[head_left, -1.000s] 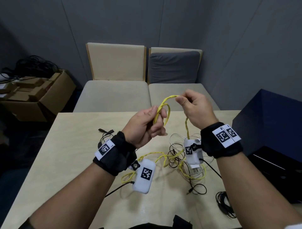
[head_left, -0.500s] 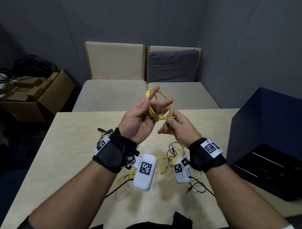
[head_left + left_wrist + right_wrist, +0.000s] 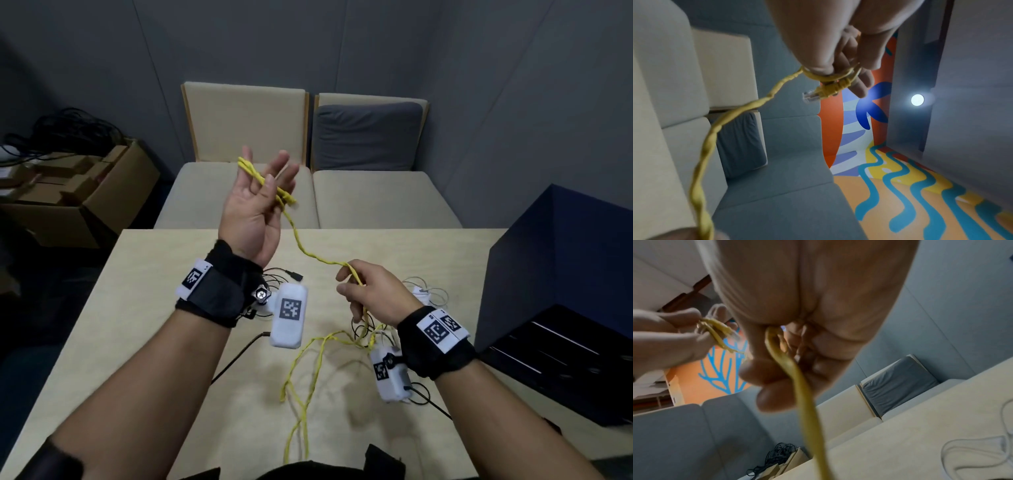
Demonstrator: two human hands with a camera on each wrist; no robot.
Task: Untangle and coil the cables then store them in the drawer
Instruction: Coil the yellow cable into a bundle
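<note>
My left hand [image 3: 257, 200] is raised over the table's far edge, palm toward me. A few loops of the yellow cable [image 3: 310, 254] lie across its fingers, pinned by the thumb. The left wrist view shows the yellow cable [image 3: 748, 107] wound round those fingers, its clear plug [image 3: 810, 96] sticking out. From the loops the cable runs down to my right hand [image 3: 363, 287], whose fingers curl round it. In the right wrist view the yellow cable [image 3: 805, 395] passes through that fist. Below, it trails into a tangle [image 3: 366, 337] with black and white cables on the table [image 3: 144, 308].
A dark blue drawer unit [image 3: 555, 267] stands on the table's right side with an open black drawer [image 3: 548, 346]. A white cable [image 3: 430, 294] lies behind my right wrist. A black cable with a plug [image 3: 293, 274] lies by my left wrist. A cardboard box [image 3: 78, 198] is at left.
My left hand rose and turned palm toward me with the loops on its fingers. My right hand moved down and right along the cable, stretching a length between the hands.
</note>
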